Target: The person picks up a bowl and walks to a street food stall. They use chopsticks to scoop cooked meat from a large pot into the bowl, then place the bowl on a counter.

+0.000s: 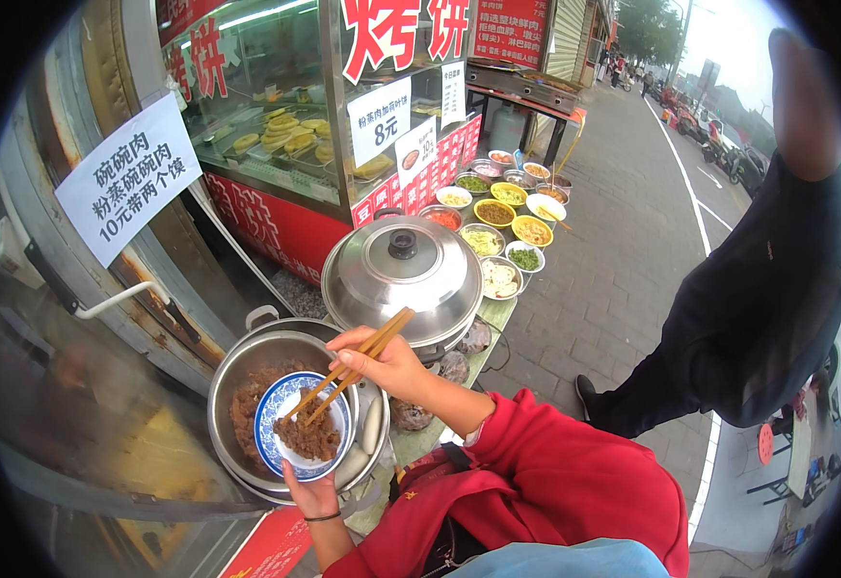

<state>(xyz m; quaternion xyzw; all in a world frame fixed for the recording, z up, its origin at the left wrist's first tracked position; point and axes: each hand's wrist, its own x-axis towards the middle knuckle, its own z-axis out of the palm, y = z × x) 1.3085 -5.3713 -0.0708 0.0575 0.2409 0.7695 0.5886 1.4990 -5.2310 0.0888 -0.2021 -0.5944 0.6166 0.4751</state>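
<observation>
My left hand [312,493] holds a blue-and-white patterned bowl [266,419] by its near rim. Brown steamed meat [312,437] lies in the bowl, with the tips of wooden chopsticks [373,347] in it. My right hand [384,365] grips these chopsticks around their upper part. Beneath the bowl is a deep steel pot [220,390], with more of the brown meat [247,404] at its bottom. Pale, long pieces of food [371,426] lie beside the pot, inside a wider steel steamer [384,462].
Beyond the pot stands a large steamer with a domed steel lid [427,271]. Many bowls of toppings, among them a yellow bowl [495,212], cover the table farther off. A glass display case [261,144] is at the left. A person in dark clothes [738,311] stands at the right.
</observation>
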